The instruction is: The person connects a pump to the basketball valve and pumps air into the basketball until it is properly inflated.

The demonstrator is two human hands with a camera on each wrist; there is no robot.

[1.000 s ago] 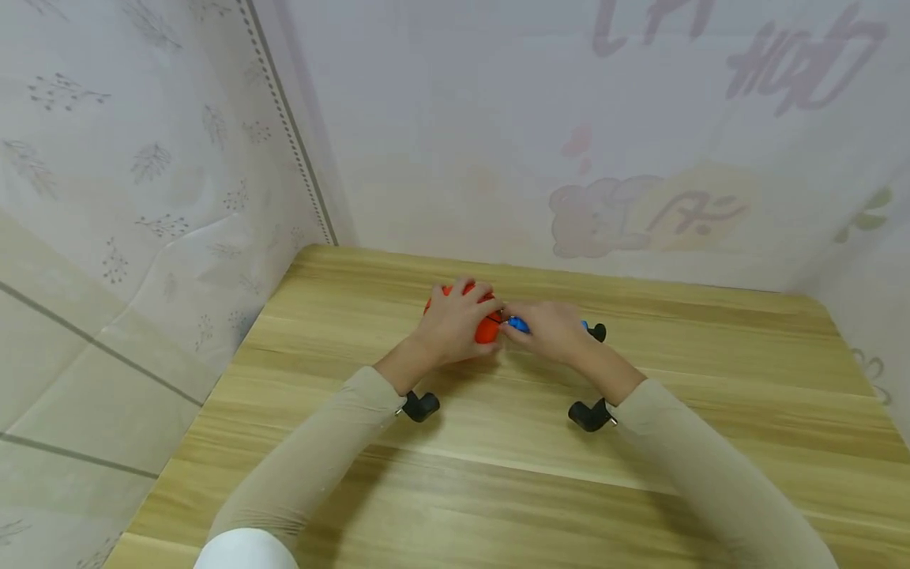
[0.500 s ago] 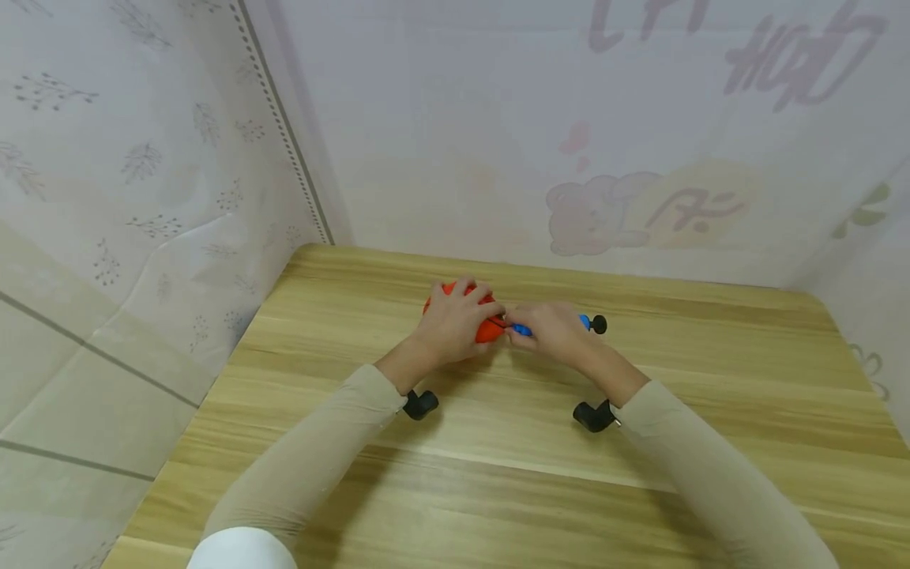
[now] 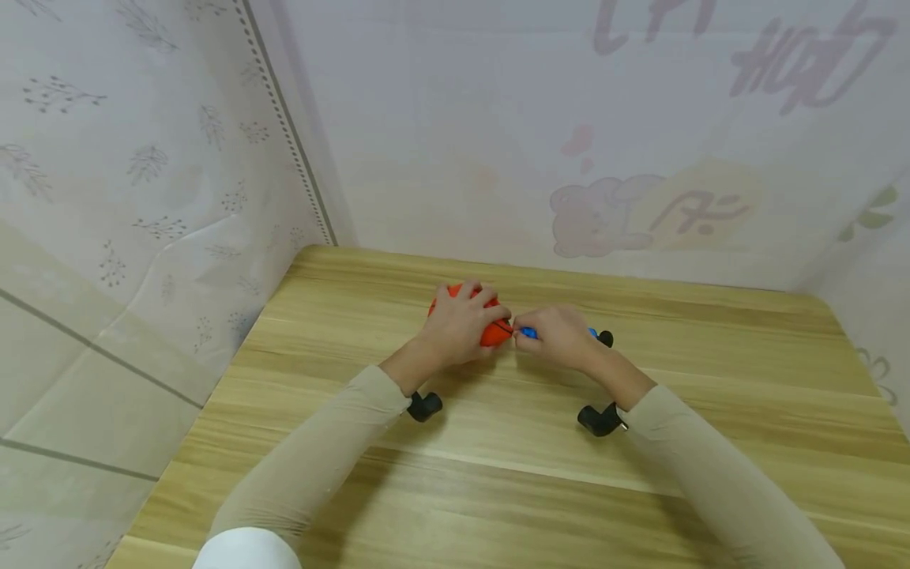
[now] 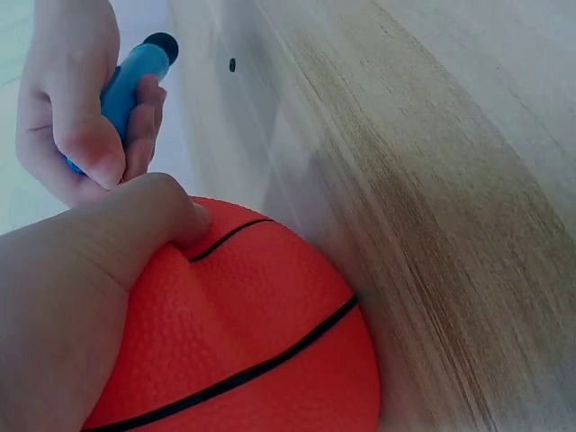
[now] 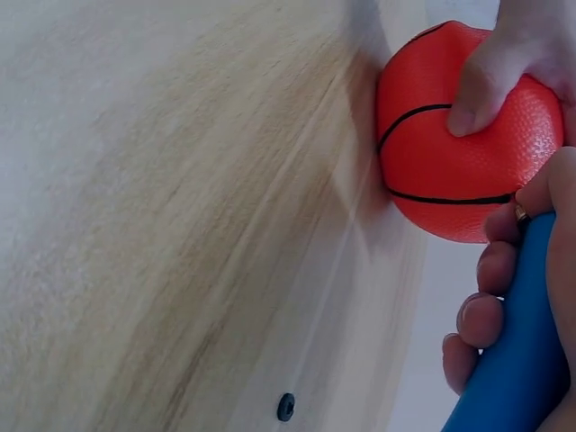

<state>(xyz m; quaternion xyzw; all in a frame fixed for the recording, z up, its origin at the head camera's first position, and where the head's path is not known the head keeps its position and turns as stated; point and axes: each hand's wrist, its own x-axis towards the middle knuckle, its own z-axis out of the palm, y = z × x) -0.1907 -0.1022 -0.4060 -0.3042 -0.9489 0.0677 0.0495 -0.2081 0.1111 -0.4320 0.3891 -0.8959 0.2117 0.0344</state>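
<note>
An orange toy basketball [image 3: 495, 330] [image 4: 243, 333] [image 5: 459, 162] with black seams rests on the wooden table [image 3: 498, 474]. My left hand [image 3: 458, 322] wraps over it, thumb pressing its side. My right hand [image 3: 558, 336] grips a blue pump [image 3: 528, 333] [image 4: 126, 90] [image 5: 513, 360] with a black end cap [image 3: 605, 338]. The pump's tip points at the ball, where a small brass fitting [image 5: 522, 214] shows beside my fingers. Whether the tip is inside the ball is hidden by my hands.
Patterned white cloth walls [image 3: 178, 158] close in the table at the back and left. Black camera mounts [image 3: 424, 406] [image 3: 599, 419] sit at both wrists. A small dark screw hole [image 5: 285, 407] marks the table surface near its edge.
My right hand with the blue pump has shifted slightly right and away from the ball. The left hand stays clamped on the ball.
</note>
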